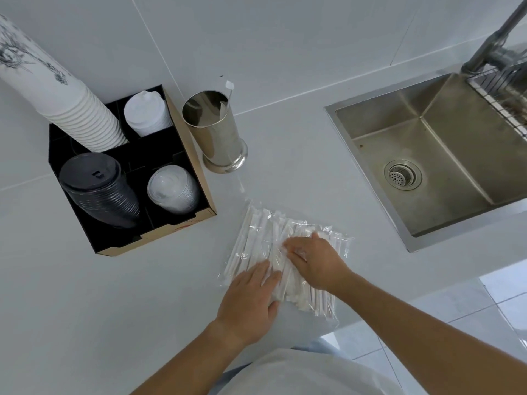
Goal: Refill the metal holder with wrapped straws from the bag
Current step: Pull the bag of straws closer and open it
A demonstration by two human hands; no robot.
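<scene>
A clear plastic bag (256, 235) full of white wrapped straws lies flat on the white counter near its front edge. My left hand (251, 297) rests flat on the bag's near left end, fingers spread. My right hand (313, 259) presses on the bag's middle with its fingers curled into the plastic. The shiny metal holder (219, 135) stands upright behind the bag, next to the cup box. A single wrapped straw (228, 94) leans inside it.
A black and cardboard organiser (196, 178) at the left holds stacks of white paper cups (57, 92), white lids, dark lids and clear lids. A steel sink (427, 155) with a faucet and wire rack is set in at the right. The counter's front edge runs under my arms.
</scene>
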